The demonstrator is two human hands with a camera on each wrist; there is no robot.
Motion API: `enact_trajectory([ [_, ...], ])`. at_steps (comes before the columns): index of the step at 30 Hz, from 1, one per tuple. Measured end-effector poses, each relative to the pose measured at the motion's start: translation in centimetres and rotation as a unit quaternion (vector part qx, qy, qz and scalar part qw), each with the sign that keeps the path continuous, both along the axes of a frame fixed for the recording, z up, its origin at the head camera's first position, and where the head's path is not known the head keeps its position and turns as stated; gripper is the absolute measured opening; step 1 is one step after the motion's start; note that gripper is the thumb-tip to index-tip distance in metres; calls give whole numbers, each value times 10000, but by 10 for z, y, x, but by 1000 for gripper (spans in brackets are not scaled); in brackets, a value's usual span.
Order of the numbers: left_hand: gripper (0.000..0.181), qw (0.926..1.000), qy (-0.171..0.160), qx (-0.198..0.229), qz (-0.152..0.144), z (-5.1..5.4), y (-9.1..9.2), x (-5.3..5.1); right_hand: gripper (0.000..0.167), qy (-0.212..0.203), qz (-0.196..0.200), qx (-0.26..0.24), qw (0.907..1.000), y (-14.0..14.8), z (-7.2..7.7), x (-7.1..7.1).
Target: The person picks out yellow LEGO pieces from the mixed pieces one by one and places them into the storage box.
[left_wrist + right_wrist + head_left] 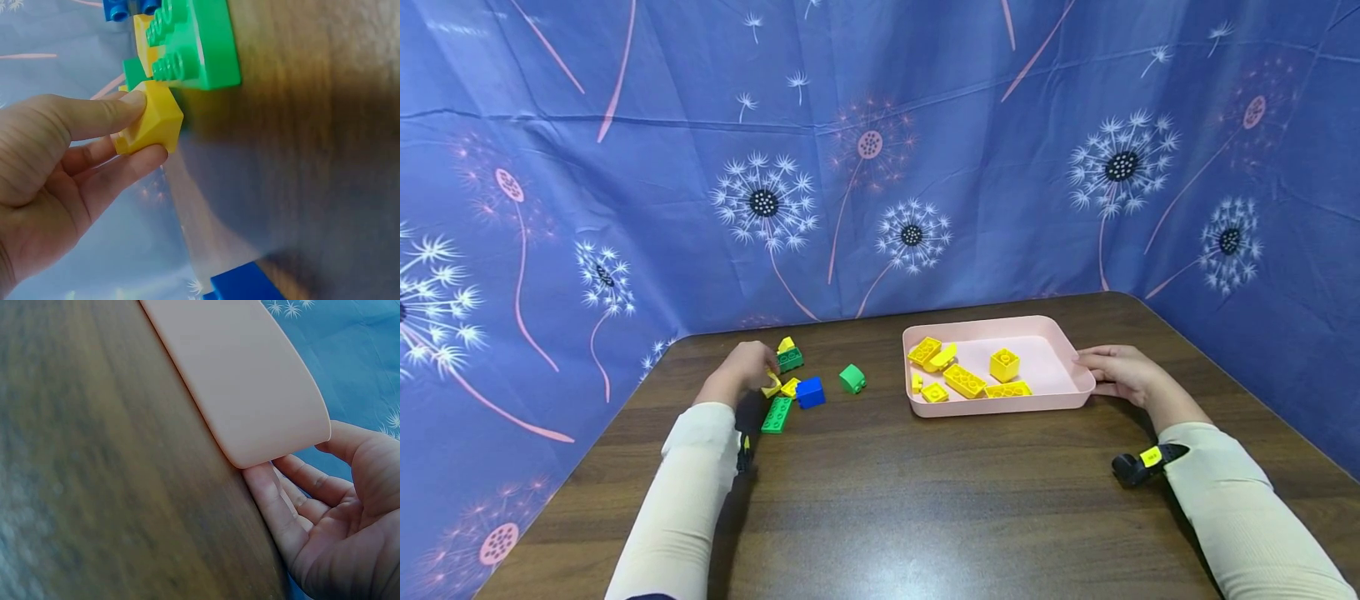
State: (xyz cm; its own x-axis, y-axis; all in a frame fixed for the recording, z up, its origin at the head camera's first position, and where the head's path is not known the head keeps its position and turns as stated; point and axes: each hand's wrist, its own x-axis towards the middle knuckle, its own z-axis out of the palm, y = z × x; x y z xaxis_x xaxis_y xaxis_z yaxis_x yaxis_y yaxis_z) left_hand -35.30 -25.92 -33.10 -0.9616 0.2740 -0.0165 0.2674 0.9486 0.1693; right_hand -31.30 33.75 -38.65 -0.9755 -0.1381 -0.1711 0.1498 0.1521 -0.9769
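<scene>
My left hand (pixel 748 367) pinches a yellow toy brick (pixel 153 122) with a slanted face between thumb and fingers, just over the table. Around that hand lie a flat green brick (pixel 777 415), a blue brick (pixel 810 392), a yellow brick (pixel 790 387) and a dark green brick (pixel 789 359) with a yellow piece (pixel 786 344) by it. My right hand (pixel 1123 372) holds the right end of the pink tray (pixel 1048 400), thumb at the rim and fingers low against the outer wall. Part of its grip is hidden by the tray.
Several yellow bricks (pixel 964 382) lie in the tray, mostly toward its left and front. A rounded green brick (pixel 852 379) sits on the wooden table (pixel 880 500) between the pile and the tray. A blue patterned curtain (pixel 1000 208) hangs behind the table.
</scene>
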Motion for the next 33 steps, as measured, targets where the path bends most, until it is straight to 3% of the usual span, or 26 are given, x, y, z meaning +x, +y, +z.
enact_trajectory([
  [7, 7, 9992, 274, -78, -284, 17, 0, 6, 44, -8, -10, -7, 10000, 0, 1, 2],
  [14, 8, 9968, 483, -101, -635, 37, 11, 9, 34, 1, 24, -89, 10000, 0, 2, 3],
  [19, 9, 9976, 326, 35, -611, 51, 28, 14, 42, 46, 74, -101, 9999, 0, 1, 1],
  [24, 10, 9952, 247, 173, -932, 61, 48, 16, 49, 56, 81, -73, 9999, 0, 3, 1],
  [33, 11, 9902, -32, 443, -1323, 65, 93, 6, 56, 94, 149, -61, 9998, -1, 1, 0],
])
